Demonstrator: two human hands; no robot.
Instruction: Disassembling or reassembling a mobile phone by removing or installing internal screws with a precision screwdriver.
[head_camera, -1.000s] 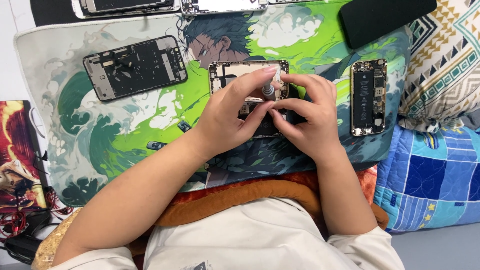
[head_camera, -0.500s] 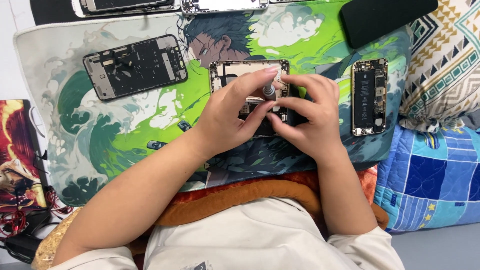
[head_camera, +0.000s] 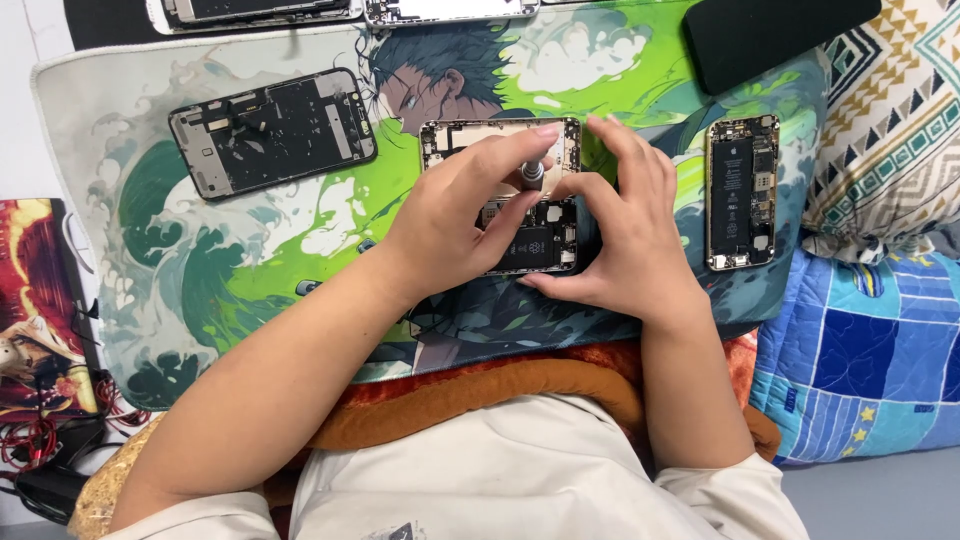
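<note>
Both hands over the opened phone (head_camera: 530, 235) at the mat's (head_camera: 200, 300) centre: left hand (head_camera: 455, 225) pinches a small screwdriver (head_camera: 531, 173) upright on it, right hand (head_camera: 625, 235) cups the phone's edge, fingers curled. A black screen frame (head_camera: 272, 130) lies left, another opened phone (head_camera: 742, 192) right, a dark slab (head_camera: 775, 35) top right.

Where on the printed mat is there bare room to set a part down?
The widest free patch on the mat is the lower left, below the black phone frame and left of the left hand. A narrower strip lies between that frame and the opened phone. It is crowded at centre, where both hands meet, and between the right hand and the gold phone chassis.
</note>
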